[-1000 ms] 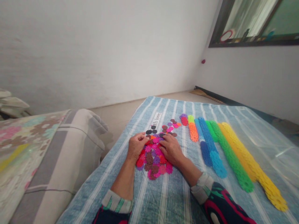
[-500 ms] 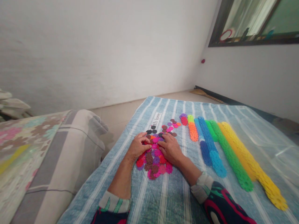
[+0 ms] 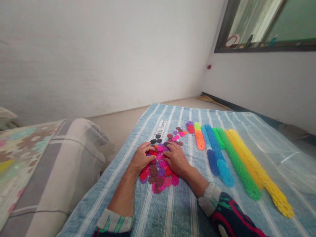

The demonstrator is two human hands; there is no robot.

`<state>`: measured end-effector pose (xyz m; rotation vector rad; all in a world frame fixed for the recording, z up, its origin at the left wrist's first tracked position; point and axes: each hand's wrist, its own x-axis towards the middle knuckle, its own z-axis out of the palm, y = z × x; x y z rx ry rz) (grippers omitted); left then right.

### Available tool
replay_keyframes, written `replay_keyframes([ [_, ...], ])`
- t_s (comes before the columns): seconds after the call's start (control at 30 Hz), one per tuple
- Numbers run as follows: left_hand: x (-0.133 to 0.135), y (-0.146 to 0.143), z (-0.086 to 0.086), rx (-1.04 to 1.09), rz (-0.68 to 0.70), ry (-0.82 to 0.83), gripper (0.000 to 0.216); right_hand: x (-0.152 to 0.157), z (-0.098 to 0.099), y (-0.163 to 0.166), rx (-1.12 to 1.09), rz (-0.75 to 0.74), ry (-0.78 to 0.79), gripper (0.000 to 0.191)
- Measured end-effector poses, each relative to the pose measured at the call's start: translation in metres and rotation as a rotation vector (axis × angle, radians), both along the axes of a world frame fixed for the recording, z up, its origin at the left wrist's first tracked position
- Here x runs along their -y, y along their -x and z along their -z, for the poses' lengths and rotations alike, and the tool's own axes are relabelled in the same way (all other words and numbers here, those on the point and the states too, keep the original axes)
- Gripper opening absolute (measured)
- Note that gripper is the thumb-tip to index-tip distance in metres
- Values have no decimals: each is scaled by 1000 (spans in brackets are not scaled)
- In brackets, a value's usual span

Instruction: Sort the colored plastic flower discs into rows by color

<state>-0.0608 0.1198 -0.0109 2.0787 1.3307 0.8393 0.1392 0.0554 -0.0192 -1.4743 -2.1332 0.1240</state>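
Note:
A mixed pile of flower-shaped plastic discs [image 3: 160, 171], pink, red, brown and purple, lies on the striped blue cloth. On the pile's left side rests my left hand [image 3: 142, 158], its thumb and fingers apart, with red discs showing between them. Across the pile, my right hand [image 3: 176, 158] lies over its right side, fingers bent and touching the discs, thumb a little apart. What sits under the fingertips is partly hidden. Black discs [image 3: 155, 139] are just beyond my left fingers. Loose brown and pink discs [image 3: 175, 135] trail off past my right hand.
To the right lie overlapping rows of discs by colour: orange [image 3: 200, 141], blue [image 3: 214, 144], green [image 3: 238, 168] and yellow [image 3: 261, 174]. A clear plastic sheet or bag [image 3: 283, 158] is at the far right. A grey-striped covered surface [image 3: 66, 164] stands at left.
The whole view has shifted slightly, so the cloth and discs appear farther left. Both hands stay over the pile, with only small finger movement.

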Motion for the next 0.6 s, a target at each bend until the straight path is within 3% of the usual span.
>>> replay_keyframes([
  [0.27, -1, -1, 3, -6, 2, -22, 33, -2, -1, -6, -1, -12, 35, 17],
  [0.6, -1, -2, 6, 3, -28, -50, 19, -2, -2, -7, -24, -14, 12, 11],
])
